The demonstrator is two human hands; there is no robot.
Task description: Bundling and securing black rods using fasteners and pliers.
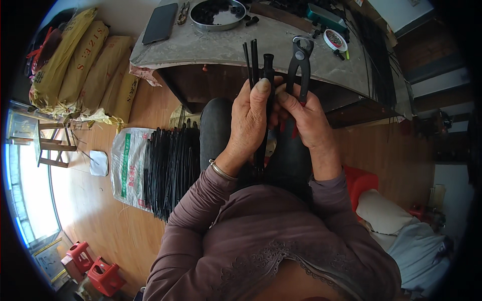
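Over my lap, my left hand [249,111] is closed round a bundle of black rods that looks like an umbrella frame [268,64]. A thicker shaft with a flared end stands up past the thumb, and thin ribs [254,56] stick out to the left of it. My right hand [310,116] grips a pair of dark pincers [300,59] with red on the handles. Their rounded jaws point away from me, over the table edge. The right fingertips are close to the shaft; whether they touch it is hidden.
The grey-covered table [201,47] ahead carries a metal bowl of black parts [218,26], a phone [160,23] and a small white dish [335,41]. Many similar black frames [173,163] lie on the left. Stuffed sacks [85,70], a wooden stool [55,145] and red stools [104,276] stand farther left.
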